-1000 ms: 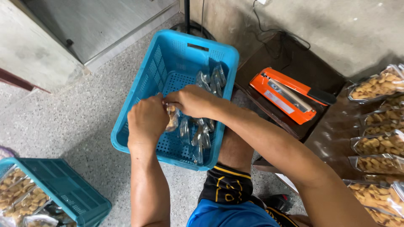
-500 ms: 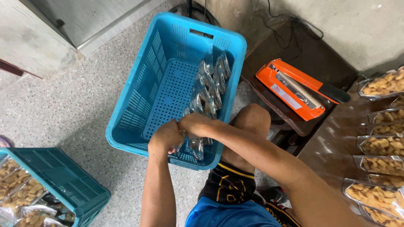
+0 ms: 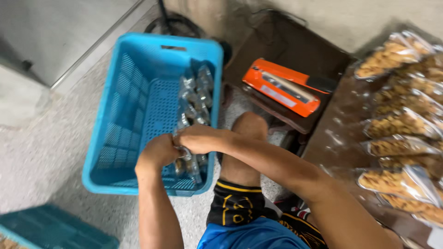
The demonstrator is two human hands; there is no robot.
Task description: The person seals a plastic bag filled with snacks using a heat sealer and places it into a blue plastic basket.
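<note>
My left hand [image 3: 157, 154] and right hand [image 3: 199, 138] meet over the near right corner of the blue plastic crate [image 3: 115, 133], fingers pinched shut on a clear sealed packet [image 3: 183, 157]. More packets [image 3: 196, 97] line the crate's right wall. Farther right sits an orange heat sealer [image 3: 286, 92], beside rows of bagged snacks [image 3: 401, 124].

Small food-packing workshop
Bagged snacks [image 3: 401, 124] line the worktop [image 3: 341, 138] — an orange heat sealer [image 3: 286, 90], blue crate [image 3: 134, 115] on speckled floor [image 3: 41, 157].

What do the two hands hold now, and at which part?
Both the left hand and right hand grip a clear packet at its upper end, above the blue crate.
</note>
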